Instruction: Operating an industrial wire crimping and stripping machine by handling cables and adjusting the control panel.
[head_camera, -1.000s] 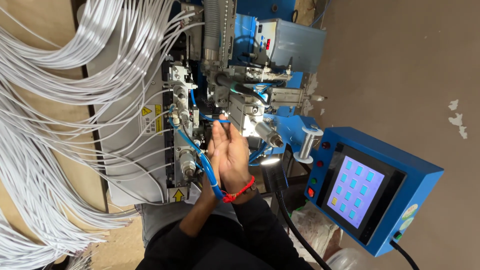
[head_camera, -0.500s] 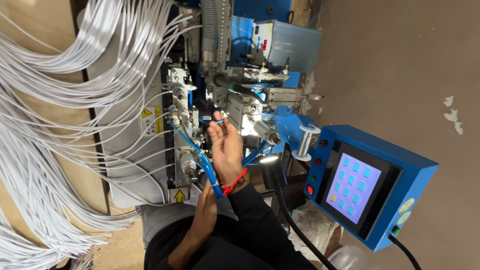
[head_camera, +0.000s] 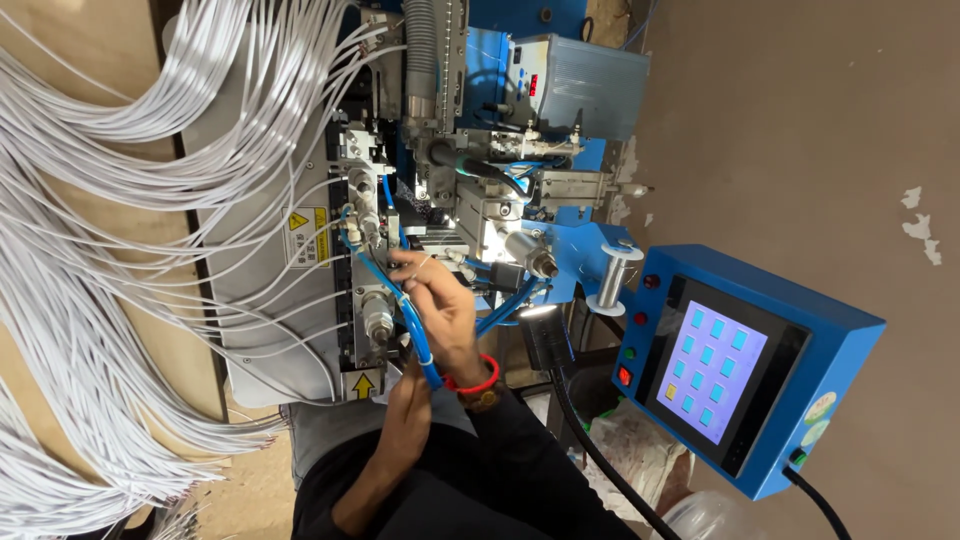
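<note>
**Currently on view: wire-handling station, contents by size**

Largest item: white wires (head_camera: 110, 300), a very large mass of thin strands spilling across the whole left side of the view and fanning from the top centre down to the lower left corner.

Blue machine (head_camera: 470, 180): tall assembly at centre, with metal blocks, a ribbed grey hose at the top, cylinders and fittings. It stands just right of the wire mass.

Grey panel (head_camera: 270, 330): pale sheet-metal face behind the wires, carrying yellow warning stickers.

Control box (head_camera: 800, 400): blue housing at right, well apart from the hands, with a lit touchscreen (head_camera: 708, 370) showing a grid of square tiles, and coloured buttons on its left edge. A black cable leaves its lower right corner.

Blue air tubes (head_camera: 385, 285): thin hoses running down the machine's front, passing just beside the right hand.

Small lamp (head_camera: 543, 335): black head on a flexible black stalk, lit, near the wrist.

Metal spool (head_camera: 615, 275): small, shiny, between machine and control box.

Right hand (head_camera: 435, 310): raised at the machine's front, fingers pinched together on a thin white wire; red band on the wrist.

Left hand (head_camera: 408, 415): lower, beneath the right wrist, fingers curled; whether it holds anything cannot be told.
</note>
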